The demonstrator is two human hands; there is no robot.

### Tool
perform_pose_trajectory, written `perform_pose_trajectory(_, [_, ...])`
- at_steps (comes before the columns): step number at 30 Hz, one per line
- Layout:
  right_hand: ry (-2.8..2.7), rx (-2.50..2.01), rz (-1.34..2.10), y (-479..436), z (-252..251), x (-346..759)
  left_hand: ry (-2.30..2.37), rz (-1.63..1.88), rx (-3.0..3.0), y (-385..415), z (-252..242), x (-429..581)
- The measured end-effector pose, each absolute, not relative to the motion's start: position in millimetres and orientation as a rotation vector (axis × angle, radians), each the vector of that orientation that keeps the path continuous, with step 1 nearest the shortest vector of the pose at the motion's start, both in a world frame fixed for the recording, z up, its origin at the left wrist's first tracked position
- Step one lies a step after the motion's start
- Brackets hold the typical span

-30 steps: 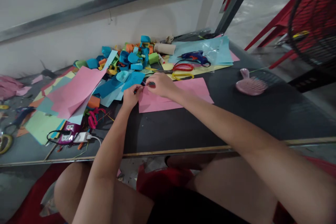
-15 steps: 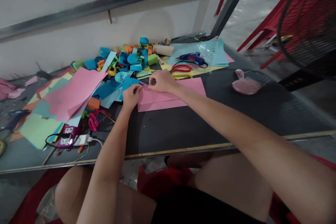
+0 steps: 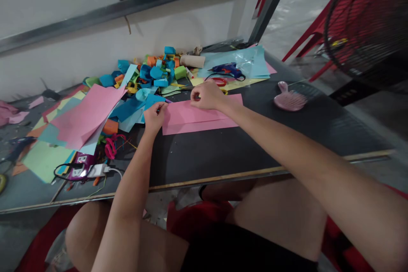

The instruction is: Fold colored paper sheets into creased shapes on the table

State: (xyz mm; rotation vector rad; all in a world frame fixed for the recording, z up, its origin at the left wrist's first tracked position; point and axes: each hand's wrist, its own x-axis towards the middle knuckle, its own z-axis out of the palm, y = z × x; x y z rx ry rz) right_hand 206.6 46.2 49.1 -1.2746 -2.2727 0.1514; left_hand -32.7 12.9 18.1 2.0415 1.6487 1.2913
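Observation:
A folded pink paper sheet (image 3: 200,119) lies on the dark table (image 3: 255,144) in front of me. My left hand (image 3: 154,115) pinches its left end, fingers curled onto the corner. My right hand (image 3: 206,95) presses and pinches the paper's far edge, a bit right of the left hand. A thin dark stick-like item shows at the paper's far left corner between the hands; I cannot make out what it is.
A heap of coloured paper scraps (image 3: 153,74) and loose sheets (image 3: 86,114) lies left and behind. A blue glue gun (image 3: 227,69), red scissors (image 3: 218,81), a pink hairbrush (image 3: 288,100), a power strip with cable (image 3: 81,169) and a black fan (image 3: 366,21) are around.
My right hand has slid rightward along the paper's far edge, away from the left hand. The view has shifted slightly; the left hand stays at the paper's left end.

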Motion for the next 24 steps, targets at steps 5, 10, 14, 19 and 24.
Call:
perform_pose_trajectory(5, [-2.207, -1.296, 0.138, 53.0, 41.6, 226.6, 1.723, 1.378, 1.977, 13.0, 22.9, -42.5])
perform_pose_trajectory(10, [-2.155, -1.359, 0.093, 59.6, 40.8, 250.8, 1.793, 1.435, 1.923, 15.2, 26.8, -51.6])
perform_pose_trajectory(14, [-2.151, -1.442, 0.087, 63.1, 43.6, 269.0, 1.833, 1.47, 1.916, 16.5, 28.4, -59.7])
perform_pose_trajectory(19, [-2.087, -1.588, 0.024, 69.1, 46.6, 296.1, 1.86, 1.467, 1.92, 17.5, 28.6, -66.7])
perform_pose_trajectory(24, [-2.028, -1.709, 0.101, 69.0, 53.8, 318.1, 1.756, 1.332, 2.047, 14.8, 25.4, -54.1])
